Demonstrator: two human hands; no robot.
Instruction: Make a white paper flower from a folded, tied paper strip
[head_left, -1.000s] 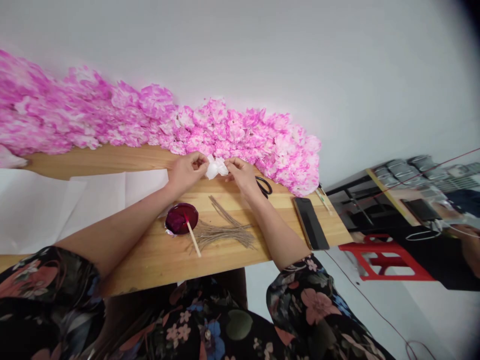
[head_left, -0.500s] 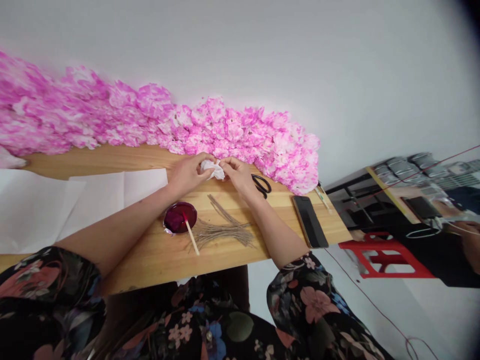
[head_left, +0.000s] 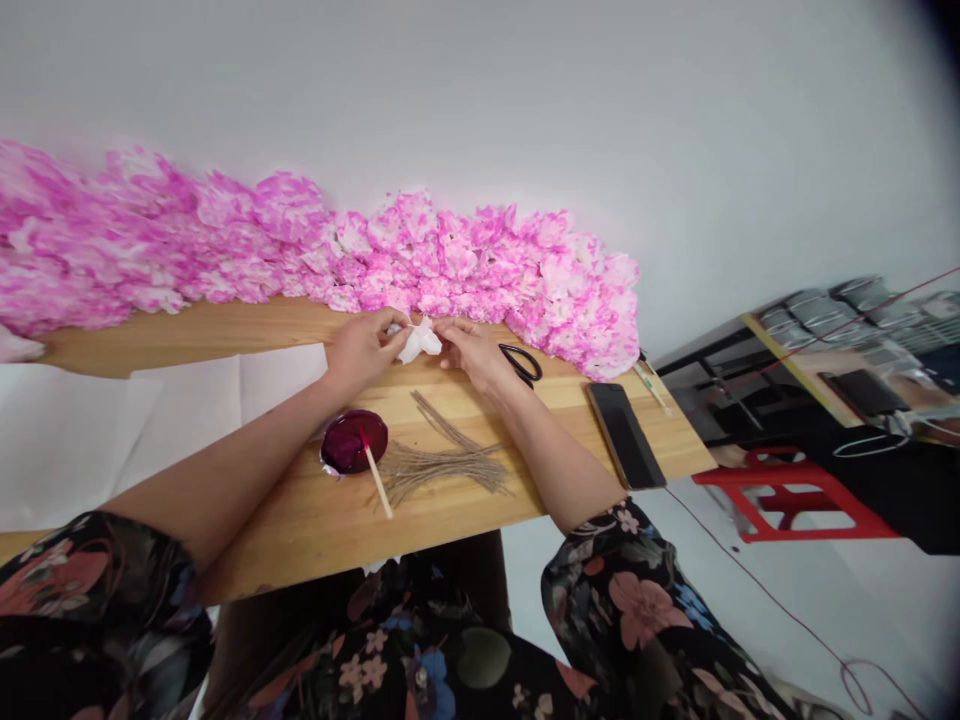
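My left hand (head_left: pixel 365 350) and my right hand (head_left: pixel 474 352) meet over the back of the wooden table (head_left: pixel 300 520). Both pinch a small crumpled white paper flower (head_left: pixel 419 341) held between their fingertips. Just behind them runs a long heap of pink and white paper flowers (head_left: pixel 315 250) along the wall. In front of my hands lie a bundle of thin brown stems (head_left: pixel 442 462) and a small dish of dark red dye (head_left: pixel 353 441) with a wooden stick (head_left: pixel 376 476) leaning in it.
Black scissors (head_left: pixel 523 362) lie right of my right hand. A dark phone (head_left: pixel 625 434) rests near the table's right end. White paper sheets (head_left: pixel 112 430) cover the left part. A red stool (head_left: pixel 795 502) and a dark bench stand on the floor at right.
My hands have closed in on the white paper flower and crumpled it smaller. The view has shifted slightly down and left.
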